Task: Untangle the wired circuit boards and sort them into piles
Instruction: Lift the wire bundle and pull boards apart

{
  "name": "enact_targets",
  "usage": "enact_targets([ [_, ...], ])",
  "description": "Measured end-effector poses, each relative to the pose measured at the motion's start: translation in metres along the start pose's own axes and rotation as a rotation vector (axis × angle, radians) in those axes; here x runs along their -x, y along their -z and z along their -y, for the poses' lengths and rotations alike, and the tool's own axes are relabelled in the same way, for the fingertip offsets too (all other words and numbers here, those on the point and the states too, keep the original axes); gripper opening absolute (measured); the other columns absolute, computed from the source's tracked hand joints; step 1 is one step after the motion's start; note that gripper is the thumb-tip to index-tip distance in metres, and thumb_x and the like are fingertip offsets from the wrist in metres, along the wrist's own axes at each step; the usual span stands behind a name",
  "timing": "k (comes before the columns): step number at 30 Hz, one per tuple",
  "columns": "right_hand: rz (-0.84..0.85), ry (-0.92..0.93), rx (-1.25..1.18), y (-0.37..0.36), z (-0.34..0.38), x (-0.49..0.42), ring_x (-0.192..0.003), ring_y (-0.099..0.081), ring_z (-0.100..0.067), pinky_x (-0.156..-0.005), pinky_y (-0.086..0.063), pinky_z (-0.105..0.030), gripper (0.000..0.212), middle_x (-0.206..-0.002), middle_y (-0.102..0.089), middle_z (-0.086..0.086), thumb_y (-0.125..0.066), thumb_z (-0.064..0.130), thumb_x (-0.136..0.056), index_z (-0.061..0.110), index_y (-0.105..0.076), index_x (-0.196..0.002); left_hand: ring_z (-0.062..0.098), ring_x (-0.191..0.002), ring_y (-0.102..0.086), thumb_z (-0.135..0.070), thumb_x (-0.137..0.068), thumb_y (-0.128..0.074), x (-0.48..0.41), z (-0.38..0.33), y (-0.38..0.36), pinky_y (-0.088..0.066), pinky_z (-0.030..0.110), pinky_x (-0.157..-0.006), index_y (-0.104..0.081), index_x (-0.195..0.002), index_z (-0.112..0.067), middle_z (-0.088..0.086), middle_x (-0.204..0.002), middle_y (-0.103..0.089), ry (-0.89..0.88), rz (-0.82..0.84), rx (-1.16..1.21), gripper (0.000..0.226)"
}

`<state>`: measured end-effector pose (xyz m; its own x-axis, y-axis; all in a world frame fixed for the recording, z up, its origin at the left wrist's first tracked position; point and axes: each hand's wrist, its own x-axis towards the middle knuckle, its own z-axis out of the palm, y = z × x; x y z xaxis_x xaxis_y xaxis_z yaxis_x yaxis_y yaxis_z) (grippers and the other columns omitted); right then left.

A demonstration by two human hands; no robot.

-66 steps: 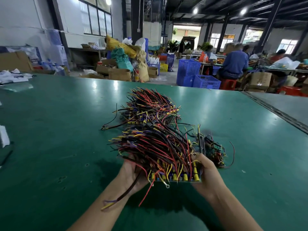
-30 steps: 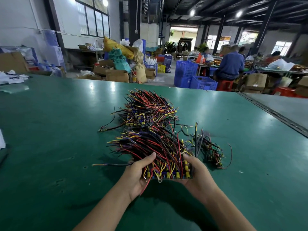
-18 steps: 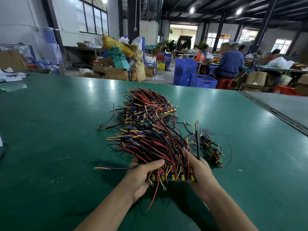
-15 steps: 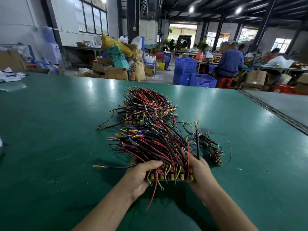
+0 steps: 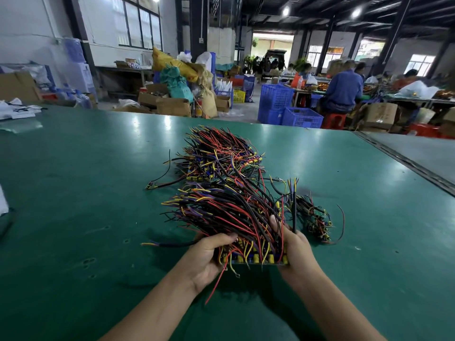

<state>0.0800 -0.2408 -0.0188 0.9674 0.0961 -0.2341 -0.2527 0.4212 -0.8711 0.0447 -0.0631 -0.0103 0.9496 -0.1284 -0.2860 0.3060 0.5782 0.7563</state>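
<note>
A stack of circuit boards (image 5: 253, 259) with red, black, yellow and purple wires fanning away from me is held between both hands just above the green table (image 5: 73, 183). My left hand (image 5: 206, 257) grips its left end, thumb laid over the wires. My right hand (image 5: 295, 249) grips the right end, thumb up among the wires, with a black wire rising beside it. A larger pile of wired boards (image 5: 221, 158) lies behind. A small tangle (image 5: 317, 220) lies to the right.
White papers (image 5: 17, 112) lie at the table's far left corner. A seam (image 5: 406, 163) divides this table from a grey one on the right. Boxes, sacks and blue crates (image 5: 290, 109) stand beyond the far edge, where people sit working.
The held stack has been lowered and drawn slightly toward me. My left thumb came up over the wires, and my right thumb slid in among them.
</note>
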Motion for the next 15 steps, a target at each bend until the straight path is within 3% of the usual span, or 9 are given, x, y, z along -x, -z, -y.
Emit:
enact_targets([
  [3,-0.026,-0.010,-0.001,-0.001,-0.002,-0.001,-0.080,-0.073,-0.031,-0.071,-0.060,-0.048,0.069,-0.102,-0.073,-0.020,-0.078,0.027,-0.069,-0.003,-0.052,-0.125,0.020,-0.071,-0.070,-0.006,-0.064,-0.067,-0.001,-0.002,-0.001,-0.058,0.030,-0.062,-0.071,-0.097,-0.003,0.010,-0.086,-0.073,0.027,-0.020,-0.011,0.033],
  [5,-0.055,-0.022,-0.005,-0.001,-0.001,-0.002,-0.078,-0.073,-0.031,-0.068,-0.060,-0.048,0.071,-0.102,-0.072,-0.021,-0.079,0.028,-0.068,-0.003,-0.048,-0.124,0.021,-0.078,-0.070,-0.010,-0.067,-0.070,-0.003,-0.004,-0.001,-0.058,0.030,-0.062,-0.070,-0.100,-0.003,0.009,-0.099,-0.072,0.055,-0.059,-0.038,0.033],
  [7,-0.064,-0.031,0.003,0.000,0.001,-0.002,-0.075,-0.073,-0.030,-0.065,-0.060,-0.048,0.078,-0.100,-0.072,-0.022,-0.081,0.030,-0.064,-0.004,-0.046,-0.124,0.024,-0.098,-0.066,-0.016,-0.067,-0.075,-0.005,-0.007,-0.001,-0.056,0.035,-0.078,-0.069,-0.105,-0.006,0.009,-0.119,-0.065,0.068,-0.100,-0.088,0.040],
  [9,-0.034,-0.032,0.007,0.002,0.003,-0.002,-0.078,-0.073,-0.031,-0.063,-0.060,-0.045,0.078,-0.099,-0.072,-0.022,-0.081,0.031,-0.066,-0.005,-0.046,-0.126,0.027,-0.118,-0.056,-0.026,-0.057,-0.078,-0.005,-0.011,0.000,-0.047,0.043,-0.099,-0.064,-0.115,-0.008,0.008,-0.132,-0.057,0.059,-0.103,-0.131,0.062],
  [13,0.044,-0.023,0.094,0.006,0.005,-0.004,-0.084,-0.072,-0.033,-0.081,-0.057,-0.053,0.077,-0.101,-0.073,-0.021,-0.080,0.040,-0.065,-0.004,-0.053,-0.123,0.025,-0.099,-0.063,-0.028,-0.058,-0.075,-0.004,-0.016,0.000,-0.051,0.034,-0.075,-0.062,-0.122,-0.007,0.010,-0.128,-0.061,0.063,-0.065,-0.135,0.069],
  [15,0.061,-0.042,0.118,0.005,0.003,-0.004,-0.085,-0.072,-0.033,-0.080,-0.058,-0.054,0.075,-0.101,-0.073,-0.020,-0.080,0.042,-0.063,-0.002,-0.055,-0.120,0.025,-0.095,-0.066,-0.028,-0.060,-0.074,-0.006,-0.015,0.002,-0.052,0.036,-0.076,-0.066,-0.114,-0.010,0.008,-0.121,-0.065,0.065,-0.073,-0.128,0.057],
])
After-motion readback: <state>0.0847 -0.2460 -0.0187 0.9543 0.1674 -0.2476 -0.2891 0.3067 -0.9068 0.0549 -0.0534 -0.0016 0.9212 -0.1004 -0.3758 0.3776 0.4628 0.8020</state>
